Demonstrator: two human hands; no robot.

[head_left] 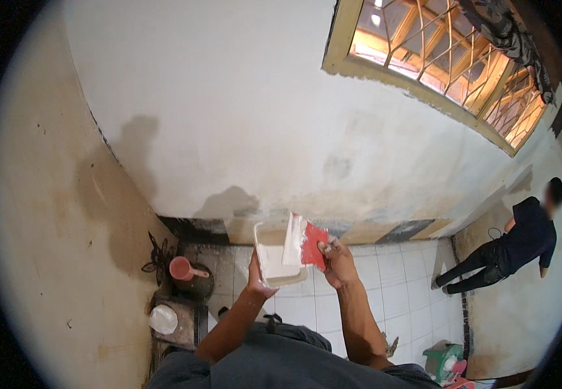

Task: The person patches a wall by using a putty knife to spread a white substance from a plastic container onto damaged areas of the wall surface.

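My left hand (259, 281) is closed on the near left side of a whitish rectangular plastic tub (286, 281), its fingers partly hidden behind it. Pale paste coats the inside of the tub. A red putty spreader (312, 245) is pinched in my right hand (340, 262), thumb on its face. White paste is smeared thickly along the spreader's left edge, which stands over the right side of the tub. I cannot tell whether the two touch. Some white also marks my right thumb and the heel of my left hand.
Ahead rises a white patchy wall (229, 129) with a yellow-framed, grilled window (423, 71). A pink dipper (181, 268) rests on a dark round container at left, near a small stand (187, 321). Another person (520, 236) stands at right. A green stool-like object (441, 358) is lower right.
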